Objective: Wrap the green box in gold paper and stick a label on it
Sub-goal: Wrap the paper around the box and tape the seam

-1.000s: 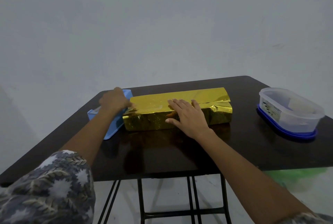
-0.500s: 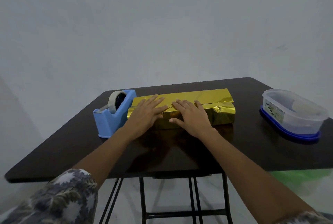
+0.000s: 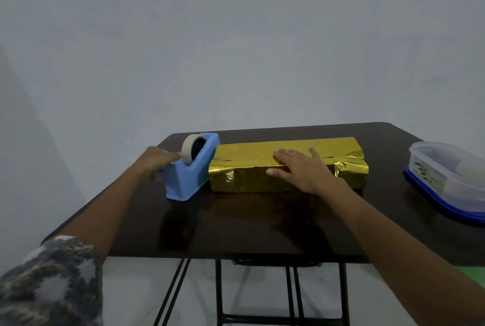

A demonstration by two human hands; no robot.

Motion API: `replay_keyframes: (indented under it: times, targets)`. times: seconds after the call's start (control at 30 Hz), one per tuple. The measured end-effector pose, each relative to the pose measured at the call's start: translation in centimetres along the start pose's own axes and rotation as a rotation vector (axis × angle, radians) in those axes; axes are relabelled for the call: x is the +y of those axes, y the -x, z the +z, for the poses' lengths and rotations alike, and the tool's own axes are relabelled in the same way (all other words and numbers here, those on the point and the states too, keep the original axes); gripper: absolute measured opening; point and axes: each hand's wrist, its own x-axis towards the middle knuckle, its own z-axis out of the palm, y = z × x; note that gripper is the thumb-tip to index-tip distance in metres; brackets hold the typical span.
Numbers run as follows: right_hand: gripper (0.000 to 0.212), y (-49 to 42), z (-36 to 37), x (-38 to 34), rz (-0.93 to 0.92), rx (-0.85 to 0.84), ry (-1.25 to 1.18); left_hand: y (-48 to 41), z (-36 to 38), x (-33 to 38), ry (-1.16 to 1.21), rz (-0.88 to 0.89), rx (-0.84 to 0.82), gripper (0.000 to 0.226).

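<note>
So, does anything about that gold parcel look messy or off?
Only the gold paper: it is crumpled at its right end, and the top seam there gapes instead of lying flat. Nothing is spilled or tipped.

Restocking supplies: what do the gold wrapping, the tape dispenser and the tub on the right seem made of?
The gold wrapping looks like metallic foil paper: mirror-shiny, sharply crinkled. The tape dispenser seems moulded plastic: matte light blue, smooth rounded corners. The tub is likely translucent plastic on a glossy blue base; contents show dimly through.
</note>
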Motion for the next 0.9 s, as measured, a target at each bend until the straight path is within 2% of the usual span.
replay_keyframes:
  times: [0.1,0.17,0.23,0.33,0.43,0.5,0.57,0.63,0.73,0.9]
  targets:
    - [0.068,-0.3,-1.5,-2.9,-0.040,0.186,-0.061,-0.2,-1.0,-0.1,0.175,-0.093,-0.041,0.035]
    - [0.062,-0.8,-2.0,-6.7,-0.089,0.264,-0.287,-0.4,-1.3,0.2,0.231,-0.159,-0.066,0.035]
    - [0.054,-2.2,-1.6,-10.9,-0.103,0.199,-0.483,-0.9,-1.4,0.4,0.209,-0.176,-0.076,0.032]
    - [0.049,-5.2,0.3,-15.1,-0.104,0.047,-0.490,-1.0,-1.4,1.2,0.120,-0.164,-0.068,0.035]
    - [0.041,-7.4,2.4,-17.4,-0.067,0.008,-0.546,-1.0,-1.6,1.5,0.078,-0.213,-0.130,0.037]
    - [0.037,-8.4,3.4,-18.6,-0.016,0.033,-0.637,-1.5,-1.9,1.4,0.130,-0.230,-0.155,0.025]
    - [0.041,-8.7,4.1,-19.0,0.020,0.097,-0.730,-1.9,-2.0,1.6,0.185,-0.222,-0.161,0.021]
    - [0.035,-8.7,4.6,-19.2,0.041,0.171,-0.780,-2.2,-2.0,1.7,0.208,-0.214,-0.145,0.018]
    - [0.030,-8.5,5.0,-19.2,0.054,0.225,-0.790,-2.0,-2.1,1.0,0.258,-0.205,-0.128,0.013]
    - [0.037,-8.5,5.1,-19.2,0.075,0.257,-0.801,-1.3,-3.3,-2.6,0.426,-0.140,-0.090,0.008]
